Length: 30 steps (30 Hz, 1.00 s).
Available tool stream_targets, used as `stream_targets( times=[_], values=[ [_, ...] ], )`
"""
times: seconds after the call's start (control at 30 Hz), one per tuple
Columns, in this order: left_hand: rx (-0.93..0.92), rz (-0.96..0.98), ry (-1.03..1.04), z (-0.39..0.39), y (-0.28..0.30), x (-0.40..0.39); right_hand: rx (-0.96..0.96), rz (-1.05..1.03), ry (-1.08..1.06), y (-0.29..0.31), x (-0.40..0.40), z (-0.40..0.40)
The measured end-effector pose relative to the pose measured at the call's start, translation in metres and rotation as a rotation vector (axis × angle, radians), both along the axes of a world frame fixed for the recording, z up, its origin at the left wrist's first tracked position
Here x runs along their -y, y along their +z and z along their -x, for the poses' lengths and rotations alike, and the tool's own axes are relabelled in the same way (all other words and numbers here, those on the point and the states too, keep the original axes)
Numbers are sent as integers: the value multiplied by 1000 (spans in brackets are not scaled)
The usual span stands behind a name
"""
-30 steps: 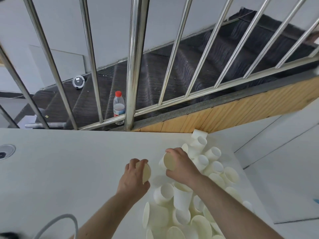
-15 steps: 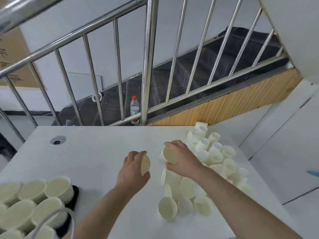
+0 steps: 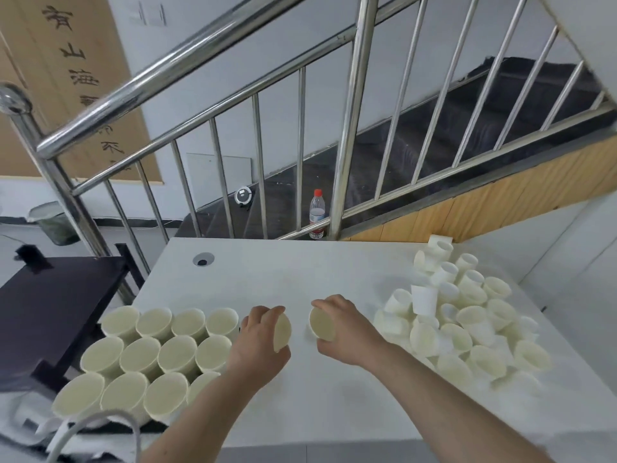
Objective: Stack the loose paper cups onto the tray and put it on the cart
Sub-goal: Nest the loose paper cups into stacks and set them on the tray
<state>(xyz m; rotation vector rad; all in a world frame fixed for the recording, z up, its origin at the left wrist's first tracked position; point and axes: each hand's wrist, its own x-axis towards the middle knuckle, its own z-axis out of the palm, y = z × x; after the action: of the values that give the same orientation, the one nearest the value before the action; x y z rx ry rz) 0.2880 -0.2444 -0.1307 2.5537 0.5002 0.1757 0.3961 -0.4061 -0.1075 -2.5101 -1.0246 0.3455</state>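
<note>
Large black brush-written Chinese characters on a tan wall scroll at upper left, running top to bottom; "山" and "海" legible, the rest cut off or hidden behind the steel railing. Water bottle label too small to read.

Tray: almost wholly hidden beneath upright cups. Cart: cut by left edge. Held cups: bodies concealed inside left hand and right hand.
</note>
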Motion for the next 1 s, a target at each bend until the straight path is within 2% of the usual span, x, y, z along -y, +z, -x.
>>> stream_targets(
  times=[0.47,1.0],
  values=[
    [-123,-18,2,53,-12,-160,-58,6,12,-18,-155,65],
    [-227,-11,-145,66,-47,-197,-58,162,-3,-51,-199,90]
  ],
)
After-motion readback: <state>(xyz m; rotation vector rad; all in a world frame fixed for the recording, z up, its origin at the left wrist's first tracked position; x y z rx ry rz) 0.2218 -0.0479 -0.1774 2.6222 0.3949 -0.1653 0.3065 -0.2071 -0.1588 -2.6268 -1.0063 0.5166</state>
